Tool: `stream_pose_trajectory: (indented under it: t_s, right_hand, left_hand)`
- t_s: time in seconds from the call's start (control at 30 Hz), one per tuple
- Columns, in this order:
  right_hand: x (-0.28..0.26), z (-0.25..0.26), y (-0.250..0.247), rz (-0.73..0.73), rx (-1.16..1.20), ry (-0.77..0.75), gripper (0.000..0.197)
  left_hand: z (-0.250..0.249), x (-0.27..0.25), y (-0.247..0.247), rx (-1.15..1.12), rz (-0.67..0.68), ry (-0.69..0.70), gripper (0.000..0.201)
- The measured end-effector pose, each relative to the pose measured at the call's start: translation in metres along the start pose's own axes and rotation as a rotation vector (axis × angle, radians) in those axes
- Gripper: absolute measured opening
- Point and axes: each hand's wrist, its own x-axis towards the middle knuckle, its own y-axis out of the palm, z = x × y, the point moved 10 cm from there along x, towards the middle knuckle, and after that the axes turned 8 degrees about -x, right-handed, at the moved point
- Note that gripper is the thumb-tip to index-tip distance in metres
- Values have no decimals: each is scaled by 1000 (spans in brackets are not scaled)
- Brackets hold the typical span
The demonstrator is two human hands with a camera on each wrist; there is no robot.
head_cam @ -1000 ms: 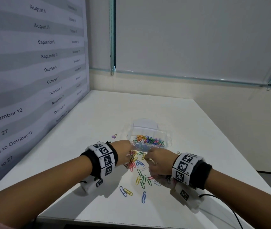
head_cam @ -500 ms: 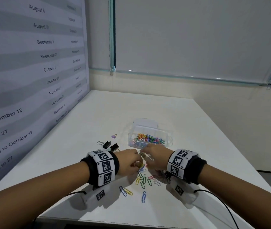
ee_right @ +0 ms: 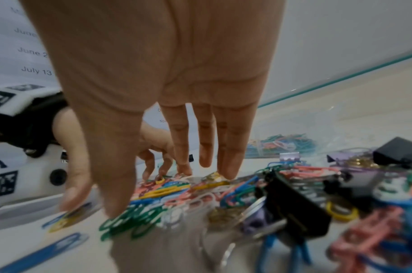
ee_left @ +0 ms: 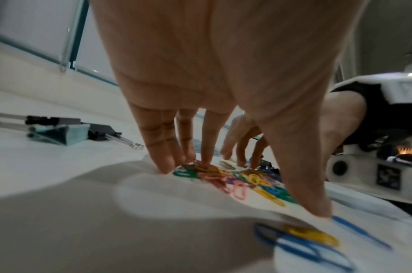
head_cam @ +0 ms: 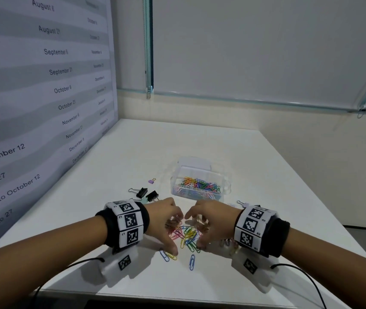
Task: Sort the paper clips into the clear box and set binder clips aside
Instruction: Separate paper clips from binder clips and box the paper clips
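Loose coloured paper clips (head_cam: 186, 236) lie heaped on the white table (head_cam: 133, 157) between my hands. My left hand (head_cam: 173, 233) stands over the heap's left side, fingers straight, fingertips (ee_left: 167, 166) and thumb touching the table at its edge. Opposite it, my right hand (head_cam: 199, 230) has its fingertips (ee_right: 226, 173) on the clips and its thumb on green ones. Neither hand holds anything. The clear box (head_cam: 226, 188) behind holds many paper clips. Black and teal binder clips (head_cam: 146, 194) lie to the left. More binder clips (ee_right: 296, 206) mix with clips under my right wrist.
A small purple binder clip (head_cam: 152, 181) lies left of the box. Two blue and yellow paper clips (head_cam: 168, 256) and a blue one (head_cam: 192, 262) lie nearer me. A printed wall panel (head_cam: 43, 108) borders the table's left side.
Both hands drew back from the box edge toward me and spread their fingers round the loose heap. The black binder clips on the left came out from behind my left wrist.
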Motion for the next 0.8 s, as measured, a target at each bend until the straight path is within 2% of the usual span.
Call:
stream_pose_trajectory:
  t_s: [0.07,0.17,0.23,0.3,0.43,0.6,0.8]
  right_hand:
    - [1,2,6,15,-13,2,73]
    - [4,6,15,50,-48,-18,75]
    - [5,7,16,57,-11,0,65]
    - [6,7,16,59,41,10,47]
    - [6,8,9,39,87,5,21]
    - [8,-9,-10,-9,90,52,19]
    - [10,-55,-42,-151,219,214,13]
  left_hand:
    - [-4,-5,6,-22,16,11,89]
    - [-3,-11,15,21,22,5,89]
    - [-4,-14,15,18,-4,-8,79]
    - [-5,-15,14,-35,-21,-19,64]
    - [-13,-6,5,-74,-36,35,31]
    - [-8,6,-10,-100,-79,12,20]
    - [8,23,-45,-321,-217,15,8]
